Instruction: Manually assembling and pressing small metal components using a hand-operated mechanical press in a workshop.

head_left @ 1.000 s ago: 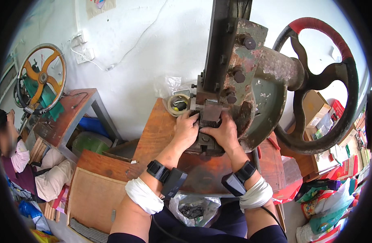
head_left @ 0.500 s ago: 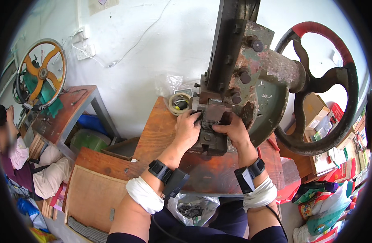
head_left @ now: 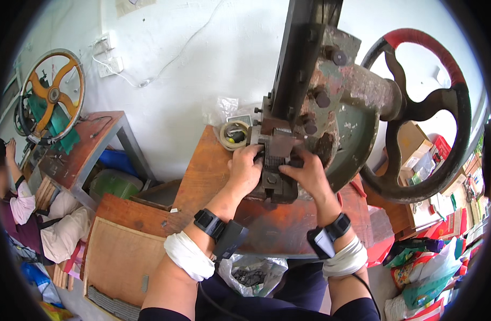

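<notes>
Head view: the ribbed metal piece [head_left: 275, 161] sits low in the hand press [head_left: 349, 142], beneath a dull plate [head_left: 282, 143]; contact between the two cannot be confirmed. Left hand [head_left: 245, 170]: fingers bent at the piece's left edge. Right hand [head_left: 308, 172]: thumb extended to the right edge, fingers curled behind. Whether either hand grips or merely steadies cannot be told. Progress, as judged: work at the press is under way, unfinished while both hands occupy it. Grey strips [head_left: 109, 304] lie along the near edge of a wooden board [head_left: 114, 249]; dark pieces [head_left: 249, 277] fill part of a plastic bag [head_left: 276, 276] below the table [head_left: 272, 227]. Finished and remaining counts: not determinable
</notes>
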Motion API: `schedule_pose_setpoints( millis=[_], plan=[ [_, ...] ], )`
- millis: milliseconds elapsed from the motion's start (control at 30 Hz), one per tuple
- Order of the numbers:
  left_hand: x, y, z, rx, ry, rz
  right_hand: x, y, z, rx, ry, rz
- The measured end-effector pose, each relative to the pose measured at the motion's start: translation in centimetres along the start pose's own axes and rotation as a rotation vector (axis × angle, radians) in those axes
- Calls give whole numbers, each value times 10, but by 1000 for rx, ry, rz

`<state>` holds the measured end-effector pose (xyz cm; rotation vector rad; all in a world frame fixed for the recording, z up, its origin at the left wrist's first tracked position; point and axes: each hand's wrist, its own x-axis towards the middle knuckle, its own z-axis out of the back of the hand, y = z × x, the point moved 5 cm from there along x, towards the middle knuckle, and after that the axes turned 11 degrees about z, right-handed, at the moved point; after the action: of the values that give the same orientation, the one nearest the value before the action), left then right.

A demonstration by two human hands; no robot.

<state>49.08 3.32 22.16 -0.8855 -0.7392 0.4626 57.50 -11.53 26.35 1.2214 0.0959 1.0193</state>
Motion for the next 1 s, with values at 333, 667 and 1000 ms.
schedule_pose_setpoints(
  millis=[333, 667, 1000],
  plan=[
    [9, -4, 1, -131, 91, -37, 33, -9, -3, -201, 323, -1],
    [4, -2, 1, -336, 237, 115, -7, -21, -6, -108, -144, 212],
    [3, -3, 2, -230, 300, 201, 13, -21, -9, -78, -69, 113]
  ],
)
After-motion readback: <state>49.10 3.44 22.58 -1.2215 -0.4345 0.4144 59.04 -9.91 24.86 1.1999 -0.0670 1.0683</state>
